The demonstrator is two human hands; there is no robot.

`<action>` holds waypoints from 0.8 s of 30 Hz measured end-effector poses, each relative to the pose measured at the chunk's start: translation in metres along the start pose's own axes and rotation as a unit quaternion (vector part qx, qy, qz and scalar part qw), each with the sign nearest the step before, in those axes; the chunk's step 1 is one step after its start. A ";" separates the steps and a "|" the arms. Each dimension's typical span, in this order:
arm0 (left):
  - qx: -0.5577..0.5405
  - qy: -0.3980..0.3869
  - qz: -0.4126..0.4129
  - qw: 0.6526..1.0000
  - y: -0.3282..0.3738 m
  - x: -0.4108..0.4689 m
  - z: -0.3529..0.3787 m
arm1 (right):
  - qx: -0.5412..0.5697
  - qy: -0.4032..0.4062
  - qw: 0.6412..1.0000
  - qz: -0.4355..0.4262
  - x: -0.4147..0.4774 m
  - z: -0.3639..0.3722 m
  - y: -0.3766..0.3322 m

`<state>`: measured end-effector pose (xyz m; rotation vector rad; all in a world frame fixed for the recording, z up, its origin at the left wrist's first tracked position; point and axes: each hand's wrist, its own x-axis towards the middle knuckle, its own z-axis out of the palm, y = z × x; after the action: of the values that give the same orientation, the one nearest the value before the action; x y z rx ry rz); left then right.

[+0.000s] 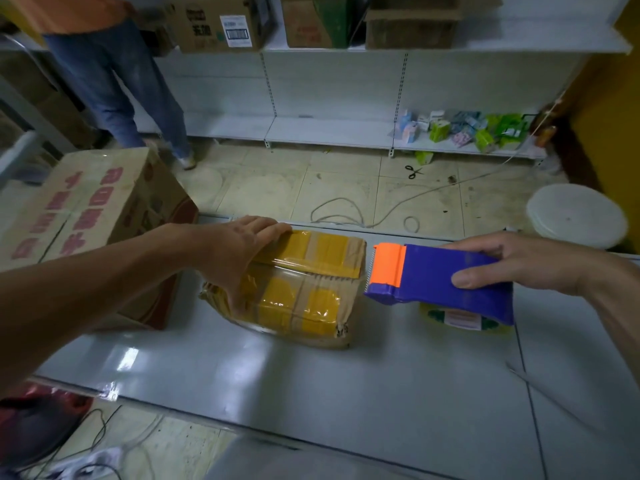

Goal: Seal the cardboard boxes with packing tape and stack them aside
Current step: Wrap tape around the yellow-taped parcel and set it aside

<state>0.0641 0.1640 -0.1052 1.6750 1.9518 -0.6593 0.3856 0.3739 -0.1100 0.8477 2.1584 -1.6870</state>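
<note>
Grey metal table (346, 375) bears small taped box (301, 289); tiled floor (346, 188) beyond.

Large carton (97, 202), left on the surface: big pink characters across its top, seen upside down, not legible. Shelf carton (214, 26): white barcode label (238, 31) and dark print, blurred. Tape roll (460, 318) under the tape dispenser (440, 275): label unreadable.

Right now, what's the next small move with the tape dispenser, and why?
Probably tilt the tape dispenser in the right hand to cut at the right edge of the small cardboard box: its serrated blade sits there, clear tape already crosses the top, and the left hand presses the box steady.
</note>
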 end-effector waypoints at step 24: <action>0.190 0.017 -0.005 0.982 0.068 0.008 -0.014 | 0.060 -0.037 0.997 -0.045 0.019 0.011 0.054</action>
<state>0.1295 0.1884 -0.1029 1.9057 1.9479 -1.0688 0.4013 0.3762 -0.1656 0.7148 2.0936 -1.8768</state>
